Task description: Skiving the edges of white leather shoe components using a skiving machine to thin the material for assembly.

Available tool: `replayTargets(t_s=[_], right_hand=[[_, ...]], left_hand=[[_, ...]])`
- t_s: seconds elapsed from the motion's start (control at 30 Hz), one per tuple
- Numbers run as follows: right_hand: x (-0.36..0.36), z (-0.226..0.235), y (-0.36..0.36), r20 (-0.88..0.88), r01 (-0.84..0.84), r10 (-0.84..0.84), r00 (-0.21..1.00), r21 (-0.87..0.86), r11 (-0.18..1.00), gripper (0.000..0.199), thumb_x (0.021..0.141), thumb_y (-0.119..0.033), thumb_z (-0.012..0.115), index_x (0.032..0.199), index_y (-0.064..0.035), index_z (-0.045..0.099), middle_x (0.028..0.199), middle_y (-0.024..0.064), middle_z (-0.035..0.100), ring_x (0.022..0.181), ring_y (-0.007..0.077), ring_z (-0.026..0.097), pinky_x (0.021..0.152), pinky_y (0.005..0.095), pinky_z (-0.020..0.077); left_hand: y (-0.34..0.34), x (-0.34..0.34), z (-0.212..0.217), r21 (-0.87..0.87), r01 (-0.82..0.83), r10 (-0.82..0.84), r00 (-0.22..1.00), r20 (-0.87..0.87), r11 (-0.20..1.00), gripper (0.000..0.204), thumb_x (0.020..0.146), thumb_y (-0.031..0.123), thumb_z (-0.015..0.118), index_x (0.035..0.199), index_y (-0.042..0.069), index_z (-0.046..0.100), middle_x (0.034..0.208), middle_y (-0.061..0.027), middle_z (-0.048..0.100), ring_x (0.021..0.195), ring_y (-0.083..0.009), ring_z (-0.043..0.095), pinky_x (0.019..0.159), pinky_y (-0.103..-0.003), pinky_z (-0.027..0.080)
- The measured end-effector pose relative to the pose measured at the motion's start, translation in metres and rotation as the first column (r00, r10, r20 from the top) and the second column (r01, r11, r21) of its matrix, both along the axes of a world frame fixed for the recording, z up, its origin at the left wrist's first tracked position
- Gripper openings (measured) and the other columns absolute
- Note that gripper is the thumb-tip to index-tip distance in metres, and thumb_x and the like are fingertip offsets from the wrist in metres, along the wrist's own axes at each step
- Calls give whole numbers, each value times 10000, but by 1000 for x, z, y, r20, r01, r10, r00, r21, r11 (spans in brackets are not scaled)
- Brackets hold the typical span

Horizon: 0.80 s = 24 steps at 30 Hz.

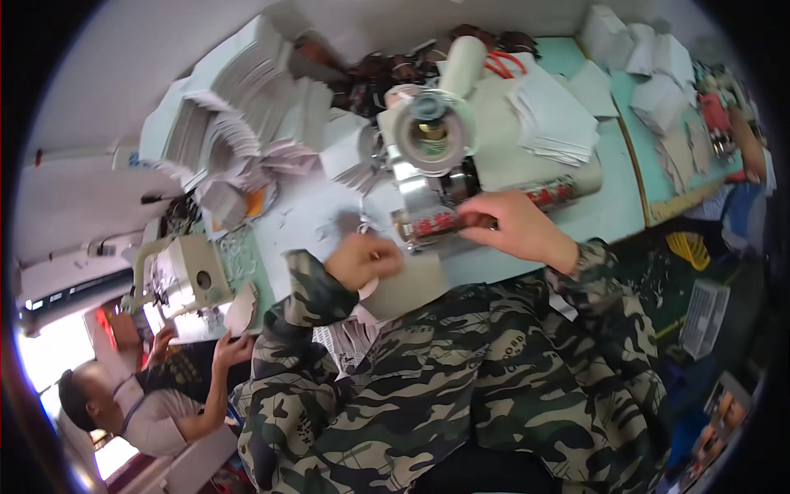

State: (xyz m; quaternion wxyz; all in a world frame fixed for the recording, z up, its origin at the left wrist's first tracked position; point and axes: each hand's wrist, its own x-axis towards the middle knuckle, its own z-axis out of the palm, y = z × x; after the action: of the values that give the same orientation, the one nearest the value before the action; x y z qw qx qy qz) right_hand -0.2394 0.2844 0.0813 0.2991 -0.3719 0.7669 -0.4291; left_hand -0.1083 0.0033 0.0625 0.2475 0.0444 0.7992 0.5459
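My left hand (362,260) is slightly blurred, its fingers curled in above a beige sheet (411,288) at the worktable's near edge. Whatever it holds, if anything, is hidden. To the right, my right hand (522,230) has thumb and fingers drawn together at the front of a small metal bench machine (420,185). I cannot make out what is between them. The machine carries a round pale dish with a dark knob (429,107) on top, and red marks show on its front part. Both my sleeves are camouflage cloth.
Tall stacks of white cut pieces (239,74) stand at the back left, with more white sheets (555,115) at the right. Behind the machine are a pale roll (465,66) and red-handled scissors (504,63). At left, another person (156,403) sits by a sewing machine (185,276).
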Motion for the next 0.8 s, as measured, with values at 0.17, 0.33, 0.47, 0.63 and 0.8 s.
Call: replayTargets(t_s=[0.17,0.33,0.47,0.63,0.8], right_hand=[[-10,-10,-13,-167,69,-67,984,9,998,285,772,-137,720,1008,0,636,839,125,671,737,266,661,662,350,510],[-23,-15,2,-227,85,-63,972,89,992,331,754,-206,724,1014,-19,639,870,120,656,806,300,637,715,387,502],[-34,-10,-14,-457,51,82,886,272,961,387,731,-299,729,1006,-43,635,913,118,630,915,313,588,775,420,472],[-41,-11,-19,-470,24,162,868,364,931,394,714,-306,733,978,-33,628,916,119,625,926,319,574,797,427,468],[-33,-9,-20,-444,19,107,890,270,963,361,707,-297,735,935,-35,637,921,122,636,926,325,577,797,432,471]], left_hand=[[-8,-55,-11,-183,-117,99,989,-105,976,217,838,182,626,896,-25,657,649,-85,614,535,-141,566,512,-310,455],[11,-76,5,-221,-145,172,979,111,964,228,808,197,633,862,-22,665,692,-118,645,623,-203,611,616,-343,487],[29,-86,-4,-251,-109,101,994,-45,962,220,780,198,627,825,-15,660,690,-139,643,624,-263,621,615,-364,484],[7,-82,2,-340,-35,10,997,-75,940,209,765,191,629,808,-10,663,666,-151,628,628,-285,620,619,-377,484],[23,-76,1,-355,-131,98,989,-111,926,204,777,177,641,825,-21,657,728,-163,647,671,-296,630,652,-380,489]])
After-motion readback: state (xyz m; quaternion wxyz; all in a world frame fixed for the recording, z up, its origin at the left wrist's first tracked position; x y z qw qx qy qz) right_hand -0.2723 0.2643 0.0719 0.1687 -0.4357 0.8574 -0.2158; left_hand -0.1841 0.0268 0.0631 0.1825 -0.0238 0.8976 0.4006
